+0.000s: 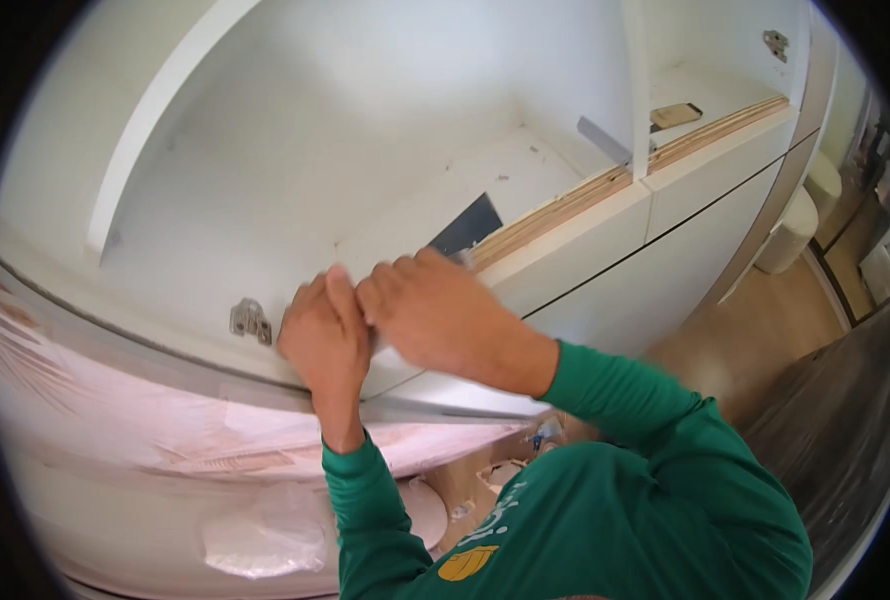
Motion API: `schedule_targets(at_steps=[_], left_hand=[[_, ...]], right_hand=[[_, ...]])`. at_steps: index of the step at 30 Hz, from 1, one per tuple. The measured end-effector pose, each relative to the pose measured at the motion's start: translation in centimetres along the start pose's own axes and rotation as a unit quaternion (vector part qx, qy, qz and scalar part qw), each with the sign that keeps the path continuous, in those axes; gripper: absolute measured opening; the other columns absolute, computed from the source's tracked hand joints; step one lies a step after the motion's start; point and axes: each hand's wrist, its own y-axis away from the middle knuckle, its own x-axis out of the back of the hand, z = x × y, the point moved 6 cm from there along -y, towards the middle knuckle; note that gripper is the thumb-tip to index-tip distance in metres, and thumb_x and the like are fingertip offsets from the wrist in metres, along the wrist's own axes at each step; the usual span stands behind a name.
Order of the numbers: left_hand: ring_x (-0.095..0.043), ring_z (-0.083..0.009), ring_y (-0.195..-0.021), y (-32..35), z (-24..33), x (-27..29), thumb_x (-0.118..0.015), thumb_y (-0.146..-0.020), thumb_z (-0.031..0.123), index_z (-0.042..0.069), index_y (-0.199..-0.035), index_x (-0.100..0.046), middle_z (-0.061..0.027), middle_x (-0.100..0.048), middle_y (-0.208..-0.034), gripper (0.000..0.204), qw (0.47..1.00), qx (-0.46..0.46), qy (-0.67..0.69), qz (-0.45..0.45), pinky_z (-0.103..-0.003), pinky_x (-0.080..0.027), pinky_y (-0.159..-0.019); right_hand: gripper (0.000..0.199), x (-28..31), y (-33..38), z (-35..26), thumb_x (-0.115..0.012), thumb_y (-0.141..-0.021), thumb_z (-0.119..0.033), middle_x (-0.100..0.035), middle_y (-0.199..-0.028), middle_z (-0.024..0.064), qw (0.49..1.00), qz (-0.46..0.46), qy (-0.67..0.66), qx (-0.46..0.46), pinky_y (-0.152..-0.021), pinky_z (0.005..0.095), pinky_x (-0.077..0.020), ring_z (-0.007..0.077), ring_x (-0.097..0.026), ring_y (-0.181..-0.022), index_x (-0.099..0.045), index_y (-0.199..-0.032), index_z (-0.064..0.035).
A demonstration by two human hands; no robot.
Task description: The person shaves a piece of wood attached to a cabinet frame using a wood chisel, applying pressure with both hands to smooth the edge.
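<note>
A large white cabinet (365, 130) fills the view, its open compartment showing a bare white shelf (445, 190) with a layered plywood front edge (585, 195) and a dark grey flat piece (470, 228) lying near that edge. The right hand (435, 310) and left hand (325, 335) meet, touching, at the cabinet's lower edge just below the grey piece; their fingers (405, 275) are curled over, but what they grip cannot be told. A small metal hinge plate (251, 321) sits just beside the left hand.

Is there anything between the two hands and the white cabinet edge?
Nothing visible. The left hand and right hand already rest together on the cabinet edge, beside the metal hinge.
</note>
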Motion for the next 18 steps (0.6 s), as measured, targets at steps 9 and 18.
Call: schedule_targets(at_steps=[9, 18], left_hand=[[-0.067, -0.0413, -0.072, -1.0, 0.6, 1.4, -0.054, -0.116, 0.033, 0.006, -0.077, -0.070, -0.0179, -0.069, -0.075, 0.050, 0.993, 0.007, -0.100, -0.067, -0.055, -0.050, -0.063], [-0.064, -0.0422, -0.068, -1.0, 0.7, 2.0, -0.051, -0.116, 0.032, 0.005, -0.076, -0.065, -0.0181, -0.067, -0.074, 0.050, 0.988, 0.008, -0.113, -0.108, -0.055, -0.046, -0.061]], right_hand=[[0.009, -0.1, -0.4, 1.0, -0.065, -0.097, -0.011, -0.070, -0.089, 0.0103, 0.997, -0.023, -0.077, -0.013, -0.083, 0.0429, -0.0556, 0.0295, -0.072, -0.087, -0.067, -0.096, -0.0027], [0.019, -0.7, -0.3, 0.7, -0.067, -0.102, -0.018, -0.068, -0.084, 0.0107, 0.994, -0.021, -0.103, -0.010, -0.079, 0.0427, -0.0548, 0.0289, -0.070, -0.080, -0.065, -0.091, -0.0035]])
